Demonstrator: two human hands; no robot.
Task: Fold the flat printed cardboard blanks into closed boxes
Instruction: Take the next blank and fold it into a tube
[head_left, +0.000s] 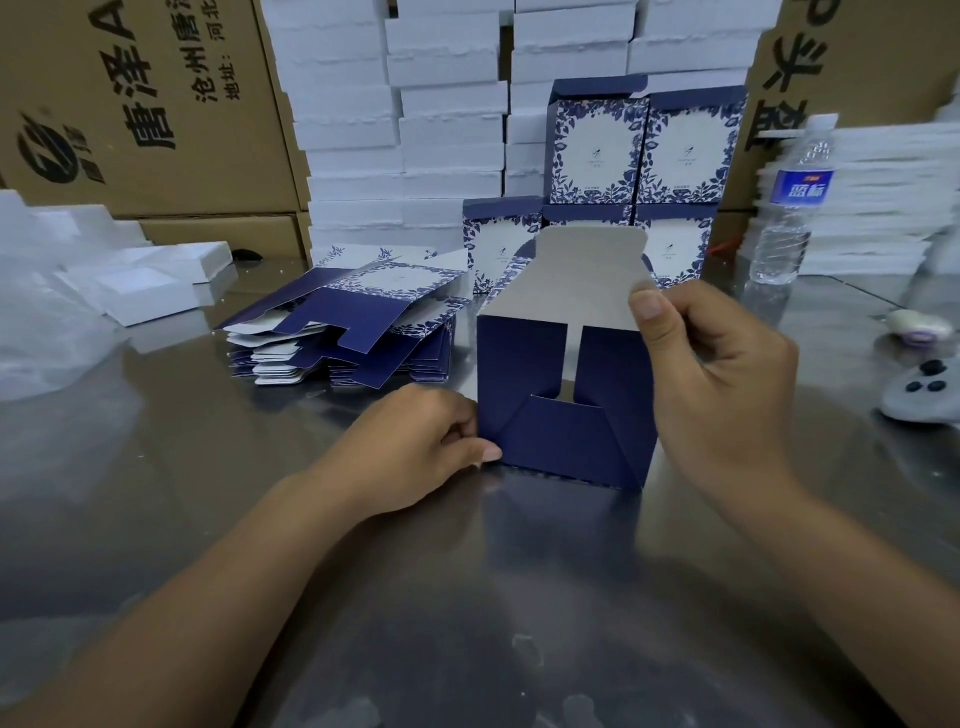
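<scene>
A half-folded navy box (524, 364) lies on its side on the metal table (156, 467), its bottom end facing me with dark flaps interlocked. One grey-white flap (582, 280) still stands up at the top. My right hand (717, 374) pinches that flap's right edge with thumb in front. My left hand (421, 447) holds the box's lower left corner, thumb tip on the front face. A pile of flat blue floral blanks (353, 327) lies to the left. Several finished floral boxes (644, 150) are stacked behind.
White foam trays (395, 130) are piled high at the back, with brown cartons (140, 104) to the left. A water bottle (789, 202) stands at right, above a white controller (919, 389). Loose foam pieces and plastic (78, 291) lie at left.
</scene>
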